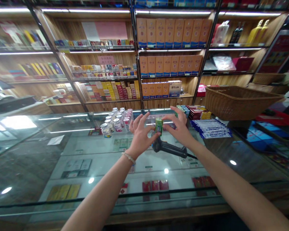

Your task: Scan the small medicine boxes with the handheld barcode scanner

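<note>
A small green container (159, 125) with a printed label is held upright above the glass counter. The thumb and index finger of my left hand (141, 134) pinch it from the left, the other fingers raised. My right hand (179, 127) grips its right side between thumb and fingertips. Just below lies a dark handheld barcode scanner (170, 148), its cable running off to the right. Left of my hands, several small white-capped bottles (117, 123) stand in rows, with pink containers (128, 119) beside them. Behind my right hand is a group of green containers (183, 110), partly hidden.
Blue-and-white packets (210, 129) and red and yellow boxes (198, 112) lie right of my hands. A wicker basket (240, 102) stands beyond them. The glass counter (106, 154) shows packs beneath it. Shelves at the back hold orange boxes (170, 32) and many small packs.
</note>
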Motion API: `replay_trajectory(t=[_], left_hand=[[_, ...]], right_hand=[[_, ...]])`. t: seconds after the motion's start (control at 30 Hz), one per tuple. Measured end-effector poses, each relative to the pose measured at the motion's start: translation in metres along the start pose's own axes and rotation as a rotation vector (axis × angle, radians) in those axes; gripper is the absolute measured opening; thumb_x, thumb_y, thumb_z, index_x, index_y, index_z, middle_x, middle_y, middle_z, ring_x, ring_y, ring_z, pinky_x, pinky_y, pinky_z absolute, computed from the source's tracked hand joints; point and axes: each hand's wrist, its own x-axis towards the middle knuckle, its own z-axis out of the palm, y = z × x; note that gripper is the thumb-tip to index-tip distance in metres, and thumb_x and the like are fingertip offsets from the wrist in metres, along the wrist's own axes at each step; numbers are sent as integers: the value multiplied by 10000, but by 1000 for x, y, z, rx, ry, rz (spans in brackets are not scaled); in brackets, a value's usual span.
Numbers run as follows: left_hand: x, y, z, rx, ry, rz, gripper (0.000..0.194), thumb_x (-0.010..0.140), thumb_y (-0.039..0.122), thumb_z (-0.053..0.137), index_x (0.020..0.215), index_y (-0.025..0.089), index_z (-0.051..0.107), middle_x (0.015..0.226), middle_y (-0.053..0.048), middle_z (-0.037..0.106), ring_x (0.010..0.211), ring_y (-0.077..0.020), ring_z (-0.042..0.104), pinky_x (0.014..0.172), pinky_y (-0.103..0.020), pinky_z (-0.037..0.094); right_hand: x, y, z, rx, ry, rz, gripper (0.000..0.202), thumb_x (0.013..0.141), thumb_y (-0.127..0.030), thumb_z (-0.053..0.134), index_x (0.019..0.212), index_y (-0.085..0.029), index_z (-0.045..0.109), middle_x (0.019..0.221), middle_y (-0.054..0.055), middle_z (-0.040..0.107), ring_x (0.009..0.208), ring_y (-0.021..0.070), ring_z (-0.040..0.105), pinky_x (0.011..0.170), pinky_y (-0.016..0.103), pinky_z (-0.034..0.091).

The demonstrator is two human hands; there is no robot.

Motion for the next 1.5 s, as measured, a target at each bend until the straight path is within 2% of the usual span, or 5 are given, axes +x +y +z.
replay_trajectory(t=[0.3,0.53,0.97,1.2,1.5], left_hand=[[16,9,1,48,-45,-14,136,856,425,787,875,292,806,1662,-28,422,1535,-351,314,1268,-638,139],[45,37,9,109,-104,-6,146,876,426,760,865,291,814,1678,-28,397,1544,-370,294,1259,-678,136],[73,93,73,102,-201,-114,148,874,437,748,916,329,840,1666,-36,417,1512,-392,333,1210,-718,228],[86,105,97,107,-290,-159,180,867,459,738,894,320,849,1672,-23,413,1539,-412,271,1206,-729,201],[96,105,123,170,-380,-258,233,882,481,682,944,327,846,1675,4,413,1542,-415,256,1206,-722,172]], right_hand=[[13,5,-12,-144,-43,-39,207,976,-423,628,1114,-329,750,1585,57,417,1459,331,359,1187,563,279],[27,23,-36,-220,-12,-86,189,975,-385,631,1116,-353,752,1565,44,450,1449,310,370,1170,541,294],[15,86,-73,-371,4,-85,187,959,-347,649,1110,-350,760,1546,56,473,1442,305,370,1180,532,270],[12,114,-75,-403,-60,20,245,943,-346,638,1159,-340,753,1577,62,453,1468,329,321,1180,538,241],[15,136,-60,-411,-113,77,268,933,-314,626,1174,-323,742,1576,74,461,1448,329,321,1154,538,243]])
